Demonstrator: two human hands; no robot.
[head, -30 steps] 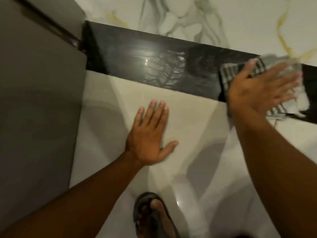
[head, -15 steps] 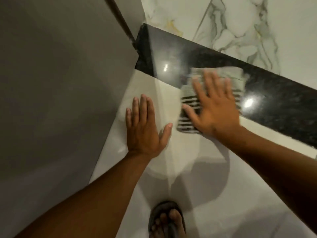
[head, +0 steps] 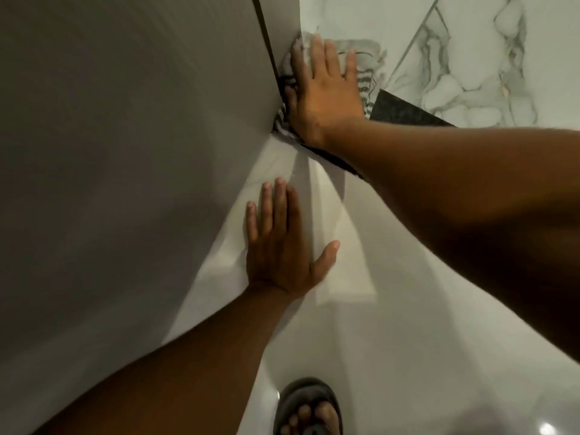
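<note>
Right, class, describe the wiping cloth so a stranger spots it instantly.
Find the black polished stone ledge against the white marbled wall. Where it meets the grey panel, the right hand presses a striped grey-and-white cloth. Nothing else is striped.

The right hand (head: 323, 95) covered most of the striped cloth (head: 371, 79), whose pattern was blurred. The cloth and the forearm (head: 439, 171) hid much of the black ledge (head: 398, 109). The bottom edge cut off the sandalled foot (head: 306, 406).

A plain grey panel (head: 125, 152) fills the left of the frame, beside white, grey-veined marble tiles (head: 470, 58) at upper right. A speckled black stone strip (head: 398, 109) borders a glossy pale floor (head: 408, 340), where a light reflection (head: 547, 428) glints at lower right.
</note>
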